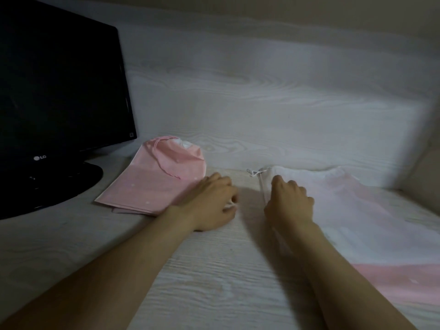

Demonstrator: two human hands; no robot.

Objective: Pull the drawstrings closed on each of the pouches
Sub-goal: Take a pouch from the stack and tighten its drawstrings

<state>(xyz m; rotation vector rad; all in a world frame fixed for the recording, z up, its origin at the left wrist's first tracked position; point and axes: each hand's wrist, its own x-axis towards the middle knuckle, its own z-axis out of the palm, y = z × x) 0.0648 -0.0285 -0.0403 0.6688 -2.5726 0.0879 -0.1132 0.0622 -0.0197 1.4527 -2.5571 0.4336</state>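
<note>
A pink pouch [157,179] lies flat left of centre, its mouth gathered at the far end with a pink cord looped over it. A pale white-and-pink pouch [357,217] lies to the right, its open edge facing left, with a knotted white drawstring [253,172] sticking out at the far corner. My left hand [212,203] rests at the pink pouch's right corner, fingers curled round something small and white. My right hand [290,203] grips the left edge of the pale pouch with bent fingers.
A black monitor [59,91] on a round stand [59,186] fills the left side, just behind the pink pouch. The light wood-grain table [214,270] meets a matching wall panel [262,91] close behind both pouches.
</note>
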